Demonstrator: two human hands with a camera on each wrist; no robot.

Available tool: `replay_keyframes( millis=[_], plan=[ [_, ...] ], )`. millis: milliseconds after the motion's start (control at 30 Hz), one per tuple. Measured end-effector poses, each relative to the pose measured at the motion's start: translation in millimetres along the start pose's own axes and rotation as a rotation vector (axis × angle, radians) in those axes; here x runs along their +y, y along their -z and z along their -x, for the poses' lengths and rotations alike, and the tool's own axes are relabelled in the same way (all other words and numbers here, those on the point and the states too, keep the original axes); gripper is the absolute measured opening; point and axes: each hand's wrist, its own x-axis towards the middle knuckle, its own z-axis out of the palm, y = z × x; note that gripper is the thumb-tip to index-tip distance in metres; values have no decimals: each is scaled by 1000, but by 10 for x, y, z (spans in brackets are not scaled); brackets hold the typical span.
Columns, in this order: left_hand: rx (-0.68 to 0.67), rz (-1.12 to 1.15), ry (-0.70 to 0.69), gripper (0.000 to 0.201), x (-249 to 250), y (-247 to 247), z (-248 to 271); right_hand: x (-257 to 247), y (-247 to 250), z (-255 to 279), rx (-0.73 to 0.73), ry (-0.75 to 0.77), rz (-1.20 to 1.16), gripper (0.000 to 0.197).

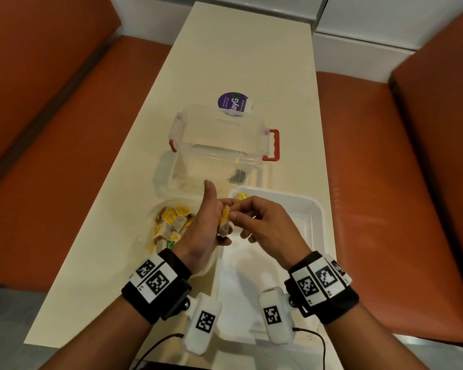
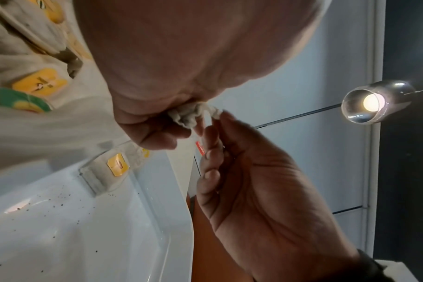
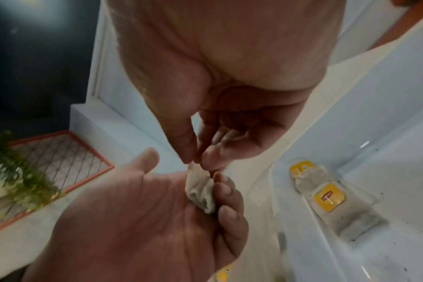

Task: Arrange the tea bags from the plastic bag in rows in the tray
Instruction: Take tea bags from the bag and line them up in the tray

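Note:
My left hand [image 1: 221,231] is raised between the bag and the tray, thumb up, its fingers curled round a crumpled grey tea bag [image 1: 225,227] [image 2: 193,116] [image 3: 200,190]. My right hand [image 1: 231,210] pinches the top of that tea bag between thumb and forefinger [image 3: 208,158]. The clear plastic bag [image 1: 171,225] of yellow-tagged tea bags [image 2: 39,84] lies to the left. The white tray [image 1: 313,217] lies to the right and under my wrists. A yellow-tagged tea bag [image 1: 241,196] [image 3: 331,206] [image 2: 109,171] lies in its far left corner, with a second yellow tag beside it.
A clear lidded box [image 1: 219,145] with red handles stands just beyond my hands, a purple-labelled item [image 1: 233,102] behind it. Tea dust speckles the tray floor [image 2: 61,219]. The narrow cream table [image 1: 238,49] runs on between orange bench seats [image 1: 372,156].

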Motion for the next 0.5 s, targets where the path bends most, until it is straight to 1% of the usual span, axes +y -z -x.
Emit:
replay_keyframes(
  millis=[67, 167, 233, 300, 333, 367, 467, 500],
  plan=[
    [-5, -19, 8, 97, -10, -1, 8, 8, 60, 15, -1, -26, -33, 11],
    [-43, -54, 8, 96, -12, -22, 42, 29, 84, 24, -37, -63, 15, 13],
    [-65, -78, -3, 95, -27, -48, 51, 59, 63, 22, -42, -75, 44, 10],
    [-68, -97, -16, 92, -48, -53, 41, 80, 59, 16, -17, -76, 47, 7],
    [-61, -107, -22, 86, -54, -44, 38, 83, 72, 15, 1, -75, 35, 6],
    [-54, -119, -26, 77, -54, -27, 37, 78, 96, 14, 18, -72, 17, 6],
    [-66, -205, -53, 38, -40, 56, 59, 62, 193, 7, 54, -62, -27, 5],
    [-79, -246, -65, 29, -43, 87, 62, 62, 217, 2, 60, -62, -42, 5]
  ],
)
